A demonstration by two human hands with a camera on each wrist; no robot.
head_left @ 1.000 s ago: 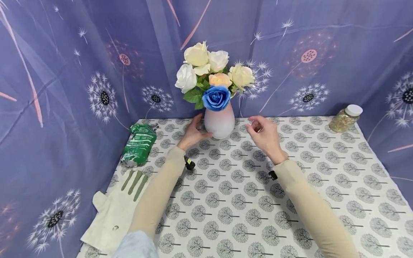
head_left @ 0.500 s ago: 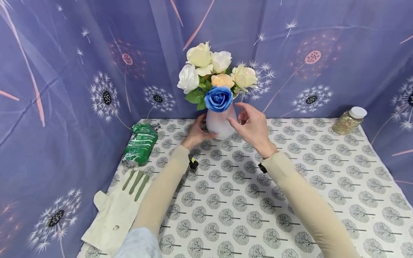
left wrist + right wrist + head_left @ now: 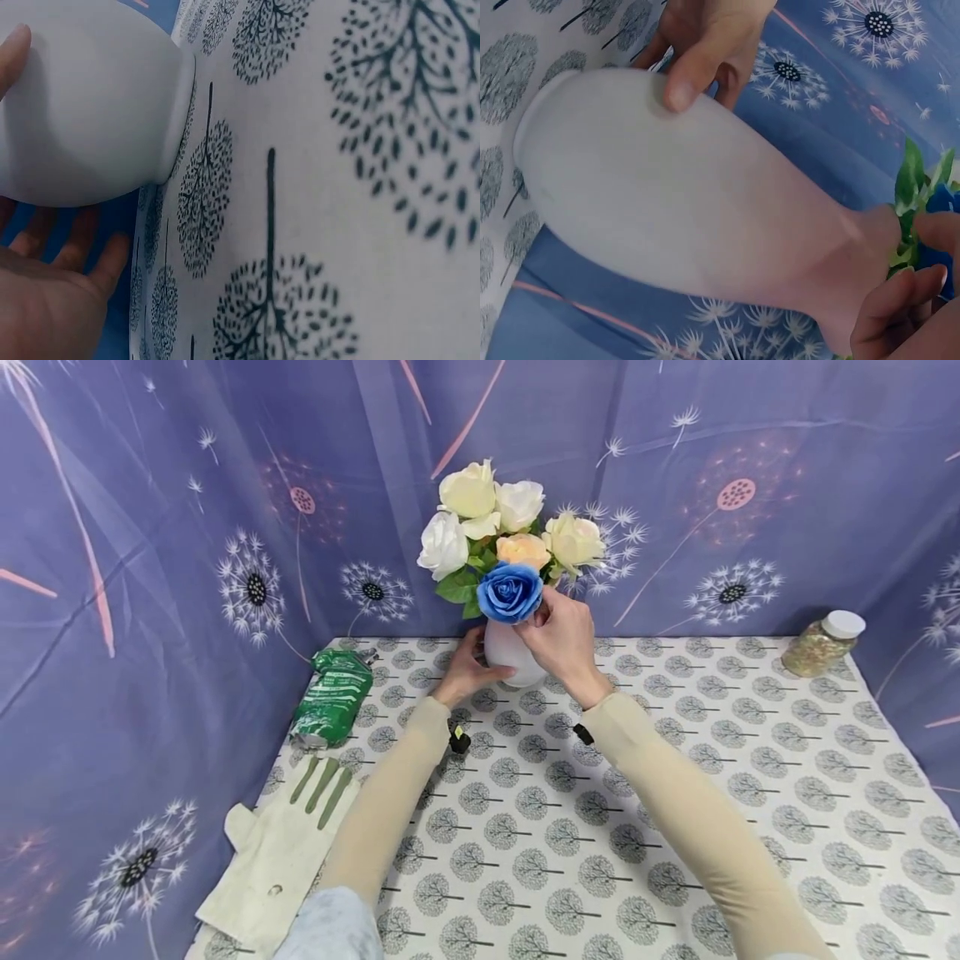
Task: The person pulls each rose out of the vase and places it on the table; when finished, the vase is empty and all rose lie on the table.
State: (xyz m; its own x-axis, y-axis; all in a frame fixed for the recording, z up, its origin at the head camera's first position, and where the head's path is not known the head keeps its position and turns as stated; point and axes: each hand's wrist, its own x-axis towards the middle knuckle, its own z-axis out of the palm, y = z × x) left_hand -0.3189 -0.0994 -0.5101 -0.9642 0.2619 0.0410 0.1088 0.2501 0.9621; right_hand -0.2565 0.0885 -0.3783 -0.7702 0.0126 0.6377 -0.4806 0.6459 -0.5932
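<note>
Steadying the vase (image 3: 504, 645) low with the left hand (image 3: 467, 673), presumably against tipping.
It stands upright on the tree-print cloth (image 3: 540, 827), gripped between thumb and fingers; the right hand (image 3: 566, 640) curls its fingers beside the blue rose (image 3: 510, 592), whether pinching it unclear.

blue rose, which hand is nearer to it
Right. In the head view, the right hand is right at the lower right edge of the blue rose; the left hand is farther down, at the lower left side of the vase.
</note>
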